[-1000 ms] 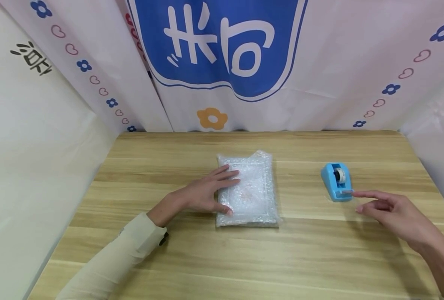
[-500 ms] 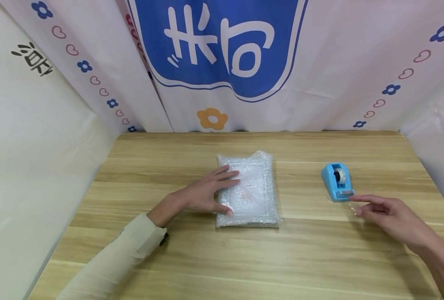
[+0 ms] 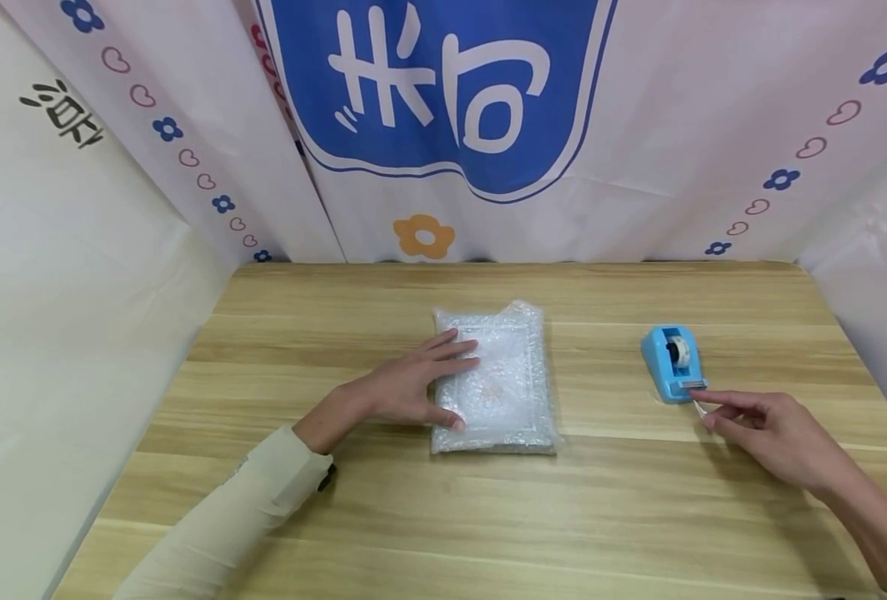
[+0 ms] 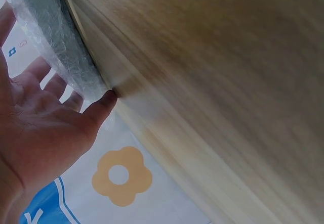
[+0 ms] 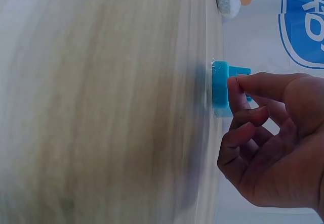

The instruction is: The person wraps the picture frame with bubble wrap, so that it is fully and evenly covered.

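Note:
A flat rectangular frame wrapped in bubble wrap point(image 3: 505, 387) lies mid-table. My left hand point(image 3: 413, 383) rests on its left side with fingers spread; the left wrist view shows the bubble wrap point(image 4: 61, 42) beyond that hand point(image 4: 45, 118). To the right stands a blue tape dispenser point(image 3: 667, 367) with a small roll of tape point(image 3: 679, 352) in it. My right hand point(image 3: 777, 433) is at the dispenser's cutter, pinching a short strip of clear tape point(image 3: 699, 408). In the right wrist view, thumb and finger of this hand point(image 5: 278, 138) meet before the blue dispenser point(image 5: 220, 87).
The wooden table point(image 3: 413, 533) runs back to a printed cloth point(image 3: 661, 125) with a blue emblem. White cloth point(image 3: 61, 333) hangs on the left side, and more on the right.
My right hand has shifted slightly left, its index fingertip now at the dispenser's front edge, and the tape strip shows more clearly. The left hand and the wrapped frame stay put.

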Motion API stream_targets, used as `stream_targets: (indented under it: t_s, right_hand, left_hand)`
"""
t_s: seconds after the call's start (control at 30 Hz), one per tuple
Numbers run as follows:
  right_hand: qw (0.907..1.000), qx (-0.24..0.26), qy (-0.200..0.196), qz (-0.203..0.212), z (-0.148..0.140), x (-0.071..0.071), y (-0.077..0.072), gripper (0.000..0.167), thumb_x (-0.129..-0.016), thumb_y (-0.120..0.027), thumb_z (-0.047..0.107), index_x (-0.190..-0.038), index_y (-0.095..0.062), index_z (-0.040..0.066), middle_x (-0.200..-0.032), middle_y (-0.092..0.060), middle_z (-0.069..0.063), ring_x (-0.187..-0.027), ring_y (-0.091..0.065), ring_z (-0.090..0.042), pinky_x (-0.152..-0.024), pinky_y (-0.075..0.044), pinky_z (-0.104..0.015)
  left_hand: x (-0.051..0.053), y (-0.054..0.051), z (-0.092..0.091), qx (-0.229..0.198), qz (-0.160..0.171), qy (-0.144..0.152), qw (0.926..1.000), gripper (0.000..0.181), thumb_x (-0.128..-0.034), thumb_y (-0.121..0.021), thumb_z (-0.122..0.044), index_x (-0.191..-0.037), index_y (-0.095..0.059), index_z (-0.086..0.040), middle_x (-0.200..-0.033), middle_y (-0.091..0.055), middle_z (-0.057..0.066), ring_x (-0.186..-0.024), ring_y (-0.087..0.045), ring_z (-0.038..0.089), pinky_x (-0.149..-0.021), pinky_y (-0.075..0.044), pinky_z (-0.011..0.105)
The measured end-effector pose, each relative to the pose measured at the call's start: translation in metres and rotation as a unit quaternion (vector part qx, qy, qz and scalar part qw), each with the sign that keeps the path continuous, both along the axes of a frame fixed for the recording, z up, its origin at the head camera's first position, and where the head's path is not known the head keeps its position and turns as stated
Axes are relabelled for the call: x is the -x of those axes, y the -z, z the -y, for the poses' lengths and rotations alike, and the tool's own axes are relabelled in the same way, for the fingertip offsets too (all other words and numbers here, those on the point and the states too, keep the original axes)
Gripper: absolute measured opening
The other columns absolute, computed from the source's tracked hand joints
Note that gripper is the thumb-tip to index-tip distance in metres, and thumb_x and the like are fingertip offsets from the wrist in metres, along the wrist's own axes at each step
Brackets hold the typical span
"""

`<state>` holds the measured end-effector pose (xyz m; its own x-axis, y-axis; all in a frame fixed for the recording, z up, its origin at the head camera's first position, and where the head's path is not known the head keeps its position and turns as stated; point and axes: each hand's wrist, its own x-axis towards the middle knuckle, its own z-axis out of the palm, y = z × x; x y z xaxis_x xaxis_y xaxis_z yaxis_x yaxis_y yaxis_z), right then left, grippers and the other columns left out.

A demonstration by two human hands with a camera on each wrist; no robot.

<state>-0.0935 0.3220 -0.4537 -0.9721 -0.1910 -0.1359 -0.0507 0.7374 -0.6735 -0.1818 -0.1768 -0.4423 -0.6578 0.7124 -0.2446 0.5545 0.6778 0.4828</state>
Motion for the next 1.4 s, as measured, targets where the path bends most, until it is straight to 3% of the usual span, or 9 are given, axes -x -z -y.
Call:
stream_targets:
  t_s: [0.1,0.33,0.47,0.67,0.9,1.03,1.4]
  right_hand:
    - [0.9999,-0.010,-0.010,0.000,0.000,-0.001,0.001,0.035,-0.105,-0.070,0.017,-0.139,-0.072,0.007,-0.115,-0.077,-0.009,-0.069,-0.050,-0.004,-0.054,-0.043,-0.025]
    - [0.9971,-0.017,-0.042,0.061,0.000,-0.004,0.005,0.047,-0.106,-0.069,0.017,-0.148,-0.061,-0.002,-0.102,-0.073,-0.001,-0.082,-0.058,0.002,-0.068,-0.050,-0.021]
    - [0.9969,-0.019,-0.041,0.065,-0.002,-0.004,0.000,0.046,-0.106,-0.069,0.016,-0.148,-0.062,-0.001,-0.102,-0.074,-0.002,-0.080,-0.058,0.001,-0.066,-0.049,-0.021]
    - [0.9944,-0.018,-0.039,0.097,-0.003,-0.005,-0.012,0.053,-0.105,-0.070,0.017,-0.150,-0.056,-0.008,-0.104,-0.077,-0.003,-0.084,-0.066,0.002,-0.070,-0.053,-0.020]
    - [0.9968,-0.022,-0.041,0.065,0.004,-0.008,-0.026,0.052,-0.105,-0.070,0.018,-0.148,-0.058,-0.009,-0.102,-0.076,-0.002,-0.085,-0.068,0.001,-0.070,-0.056,-0.021]
    - [0.9980,-0.029,-0.042,0.038,0.016,-0.006,-0.037,0.048,-0.106,-0.070,0.019,-0.147,-0.061,-0.005,-0.101,-0.076,-0.001,-0.079,-0.063,-0.002,-0.063,-0.052,-0.023]
    - [0.9984,-0.023,-0.051,0.011,0.056,0.014,-0.062,0.043,-0.105,-0.071,0.028,-0.140,-0.069,0.003,-0.102,-0.076,-0.003,-0.081,-0.062,-0.003,-0.065,-0.052,-0.023]
  left_hand:
    - [-0.001,-0.001,0.000,-0.001,-0.001,0.001,1.0000,0.097,-0.0896,-0.083,-0.056,-0.168,-0.039,-0.019,-0.182,-0.019,-0.004,-0.171,-0.001,0.029,-0.134,-0.024,0.061]
    - [-0.002,-0.002,0.001,0.001,-0.004,0.005,1.0000,0.098,-0.0899,-0.083,-0.056,-0.168,-0.038,-0.018,-0.182,-0.019,-0.002,-0.171,-0.001,0.030,-0.134,-0.023,0.061]
    - [-0.002,-0.002,0.000,-0.004,-0.002,0.004,1.0000,0.097,-0.0900,-0.083,-0.055,-0.168,-0.038,-0.018,-0.182,-0.019,-0.003,-0.171,-0.001,0.030,-0.134,-0.023,0.061]
    - [-0.002,-0.002,0.000,-0.005,0.000,0.001,1.0000,0.097,-0.0900,-0.083,-0.054,-0.168,-0.038,-0.018,-0.182,-0.018,-0.002,-0.171,0.000,0.030,-0.134,-0.024,0.062]
    - [-0.002,-0.001,0.000,-0.005,0.004,0.000,1.0000,0.097,-0.0901,-0.083,-0.055,-0.168,-0.038,-0.018,-0.182,-0.018,-0.003,-0.171,0.000,0.029,-0.134,-0.021,0.062]
    - [-0.002,-0.001,0.001,-0.003,0.003,-0.001,1.0000,0.098,-0.0899,-0.083,-0.056,-0.168,-0.038,-0.019,-0.182,-0.018,-0.004,-0.171,0.000,0.028,-0.134,-0.022,0.061]
    - [-0.002,-0.001,0.001,-0.008,-0.001,-0.001,1.0000,0.098,-0.0893,-0.084,-0.055,-0.168,-0.039,-0.019,-0.182,-0.019,-0.004,-0.171,0.000,0.029,-0.134,-0.023,0.062]
